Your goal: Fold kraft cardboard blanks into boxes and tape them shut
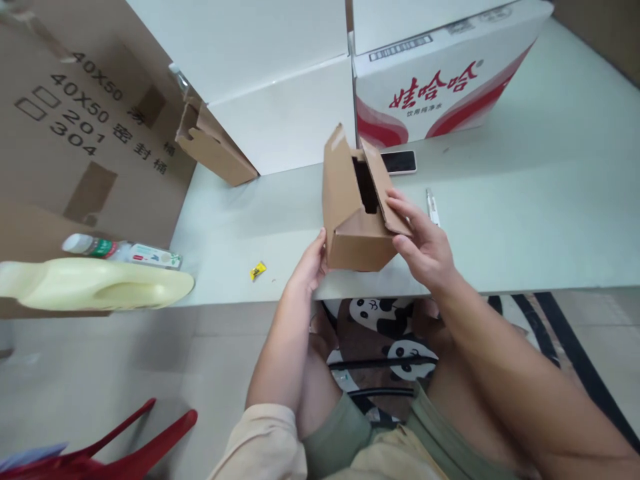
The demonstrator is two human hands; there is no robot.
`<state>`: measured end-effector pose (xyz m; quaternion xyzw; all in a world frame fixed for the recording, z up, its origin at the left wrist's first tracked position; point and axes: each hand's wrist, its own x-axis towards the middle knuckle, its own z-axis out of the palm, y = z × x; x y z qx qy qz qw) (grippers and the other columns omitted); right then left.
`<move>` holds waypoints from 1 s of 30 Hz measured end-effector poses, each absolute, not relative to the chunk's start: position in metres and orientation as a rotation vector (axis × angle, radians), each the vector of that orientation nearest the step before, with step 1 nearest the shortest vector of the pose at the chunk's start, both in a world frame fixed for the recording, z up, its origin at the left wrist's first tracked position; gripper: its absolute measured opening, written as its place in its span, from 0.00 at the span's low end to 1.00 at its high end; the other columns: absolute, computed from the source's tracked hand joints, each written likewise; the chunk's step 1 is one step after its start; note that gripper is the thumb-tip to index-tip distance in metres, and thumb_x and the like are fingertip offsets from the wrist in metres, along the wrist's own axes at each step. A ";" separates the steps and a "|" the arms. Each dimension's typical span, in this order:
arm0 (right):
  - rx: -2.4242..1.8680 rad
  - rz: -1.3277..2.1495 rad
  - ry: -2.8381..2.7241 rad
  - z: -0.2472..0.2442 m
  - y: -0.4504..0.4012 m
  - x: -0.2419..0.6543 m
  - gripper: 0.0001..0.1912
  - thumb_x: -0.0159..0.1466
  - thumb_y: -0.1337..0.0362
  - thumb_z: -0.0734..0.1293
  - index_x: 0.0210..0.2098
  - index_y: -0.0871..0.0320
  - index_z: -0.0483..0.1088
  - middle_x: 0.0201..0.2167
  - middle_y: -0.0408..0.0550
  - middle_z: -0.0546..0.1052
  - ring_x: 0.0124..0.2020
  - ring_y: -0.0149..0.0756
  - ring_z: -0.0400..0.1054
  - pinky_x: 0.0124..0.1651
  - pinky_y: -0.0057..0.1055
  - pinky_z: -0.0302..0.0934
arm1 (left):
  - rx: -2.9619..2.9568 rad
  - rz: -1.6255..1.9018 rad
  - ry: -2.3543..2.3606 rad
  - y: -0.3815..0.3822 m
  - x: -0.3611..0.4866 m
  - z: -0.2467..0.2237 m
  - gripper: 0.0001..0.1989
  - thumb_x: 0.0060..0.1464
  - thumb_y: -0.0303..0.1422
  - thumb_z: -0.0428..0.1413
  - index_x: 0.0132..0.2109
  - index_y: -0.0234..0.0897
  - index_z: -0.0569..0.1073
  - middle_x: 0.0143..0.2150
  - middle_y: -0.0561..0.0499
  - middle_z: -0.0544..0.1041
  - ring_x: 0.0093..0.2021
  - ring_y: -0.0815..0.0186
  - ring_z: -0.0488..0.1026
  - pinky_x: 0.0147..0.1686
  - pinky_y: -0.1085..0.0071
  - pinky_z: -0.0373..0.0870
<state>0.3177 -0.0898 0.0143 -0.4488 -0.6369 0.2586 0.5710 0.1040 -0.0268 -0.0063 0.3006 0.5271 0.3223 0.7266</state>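
A small brown cardboard box stands near the table's front edge, its top flaps raised and a dark gap between them. Against its left side rests my left hand, fingers partly hidden behind the box. My right hand grips the right flap, thumb near the front corner and fingers on the flap's outer face. Behind the box lies a phone, partly covered by it. A white pen-like item is just beyond my right hand. To the left is a small yellow packet.
A white and red carton stands at the back right of the table. On the left are a large brown carton, a narrow open box, a clear bottle and a pale yellow container. A red chair is lower left.
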 end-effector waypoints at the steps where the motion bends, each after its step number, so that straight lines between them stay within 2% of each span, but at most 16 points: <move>1: -1.064 0.595 -1.477 0.013 -0.089 0.318 0.26 0.67 0.50 0.64 0.62 0.48 0.65 0.69 0.49 0.65 0.73 0.47 0.52 0.74 0.52 0.49 | 0.658 0.688 1.162 -0.028 0.105 -0.006 0.22 0.63 0.48 0.51 0.49 0.36 0.78 0.41 0.43 0.83 0.36 0.59 0.80 0.31 0.66 0.77; 3: -1.093 0.586 -1.426 0.009 -0.087 0.319 0.26 0.66 0.51 0.65 0.62 0.48 0.64 0.68 0.51 0.66 0.72 0.47 0.55 0.71 0.51 0.56 | 0.666 0.683 1.126 -0.031 0.107 -0.005 0.22 0.62 0.48 0.52 0.49 0.37 0.78 0.41 0.43 0.82 0.35 0.60 0.79 0.31 0.67 0.76; 6: -1.182 0.576 -1.316 0.004 -0.084 0.318 0.30 0.65 0.53 0.65 0.65 0.47 0.58 0.65 0.53 0.67 0.67 0.47 0.62 0.59 0.45 0.69 | 0.659 0.763 1.101 -0.031 0.106 -0.005 0.22 0.58 0.49 0.56 0.52 0.39 0.76 0.44 0.45 0.81 0.36 0.62 0.78 0.34 0.67 0.75; 8: -1.264 0.566 -1.244 0.001 -0.082 0.318 0.32 0.65 0.57 0.63 0.67 0.46 0.53 0.64 0.54 0.66 0.61 0.46 0.67 0.52 0.42 0.73 | 0.646 0.898 1.112 -0.028 0.103 -0.008 0.22 0.55 0.48 0.59 0.52 0.41 0.74 0.45 0.47 0.79 0.36 0.64 0.77 0.36 0.68 0.73; 9: -1.309 0.566 -1.221 -0.001 -0.081 0.319 0.32 0.65 0.59 0.63 0.67 0.46 0.53 0.63 0.54 0.66 0.59 0.45 0.69 0.50 0.42 0.73 | 0.660 0.992 1.114 -0.026 0.102 -0.011 0.23 0.53 0.48 0.61 0.52 0.42 0.72 0.47 0.48 0.79 0.38 0.65 0.77 0.38 0.68 0.73; 11: -1.421 0.575 -1.222 -0.006 -0.078 0.321 0.30 0.63 0.62 0.62 0.64 0.47 0.59 0.60 0.54 0.67 0.56 0.45 0.70 0.49 0.43 0.73 | 0.748 1.192 1.126 -0.021 0.097 -0.015 0.28 0.48 0.47 0.65 0.54 0.44 0.71 0.49 0.48 0.78 0.45 0.64 0.76 0.46 0.68 0.72; 13: -1.543 0.582 -1.281 -0.011 -0.075 0.324 0.25 0.59 0.63 0.64 0.56 0.51 0.69 0.59 0.56 0.66 0.61 0.50 0.65 0.53 0.47 0.71 | 0.863 1.350 1.170 -0.017 0.092 -0.019 0.34 0.43 0.48 0.69 0.56 0.45 0.70 0.50 0.48 0.77 0.53 0.61 0.75 0.53 0.66 0.70; 15: -1.618 0.582 -1.375 -0.017 -0.072 0.325 0.20 0.56 0.61 0.66 0.48 0.55 0.73 0.60 0.59 0.65 0.67 0.56 0.58 0.59 0.51 0.67 | 0.952 1.440 1.210 -0.014 0.089 -0.022 0.39 0.38 0.50 0.71 0.56 0.46 0.69 0.51 0.46 0.75 0.57 0.58 0.73 0.56 0.64 0.69; 16: -1.629 0.586 -1.423 -0.019 -0.071 0.325 0.20 0.55 0.59 0.67 0.47 0.57 0.73 0.60 0.61 0.65 0.68 0.58 0.56 0.62 0.53 0.64 | 0.986 1.465 1.211 -0.014 0.088 -0.022 0.40 0.37 0.51 0.72 0.56 0.46 0.69 0.52 0.46 0.74 0.57 0.57 0.73 0.57 0.63 0.69; 18: -1.631 0.617 -1.486 -0.022 -0.067 0.323 0.24 0.55 0.56 0.69 0.49 0.58 0.71 0.58 0.63 0.69 0.65 0.59 0.60 0.62 0.55 0.61 | 1.053 1.476 1.182 -0.015 0.087 -0.020 0.41 0.37 0.52 0.72 0.57 0.48 0.68 0.57 0.45 0.72 0.56 0.57 0.74 0.57 0.62 0.70; 21: -1.634 0.706 -1.463 -0.022 -0.058 0.318 0.25 0.56 0.53 0.67 0.50 0.59 0.68 0.49 0.61 0.75 0.53 0.54 0.70 0.57 0.54 0.64 | 1.136 1.406 1.114 -0.016 0.088 -0.016 0.44 0.39 0.52 0.71 0.61 0.50 0.64 0.58 0.44 0.72 0.54 0.57 0.75 0.57 0.61 0.70; 25: -1.692 0.758 -1.378 -0.019 -0.051 0.315 0.25 0.54 0.49 0.70 0.43 0.60 0.70 0.40 0.58 0.78 0.43 0.50 0.73 0.48 0.49 0.68 | 1.147 1.339 1.053 -0.015 0.089 -0.011 0.51 0.40 0.51 0.71 0.67 0.52 0.57 0.61 0.42 0.72 0.57 0.57 0.74 0.62 0.59 0.65; 30: -1.667 0.600 -1.256 -0.020 -0.060 0.319 0.36 0.50 0.51 0.74 0.54 0.59 0.68 0.53 0.62 0.76 0.53 0.53 0.72 0.55 0.51 0.67 | 1.190 1.276 0.990 -0.016 0.089 -0.011 0.51 0.40 0.51 0.71 0.68 0.52 0.56 0.62 0.41 0.72 0.58 0.56 0.74 0.64 0.57 0.63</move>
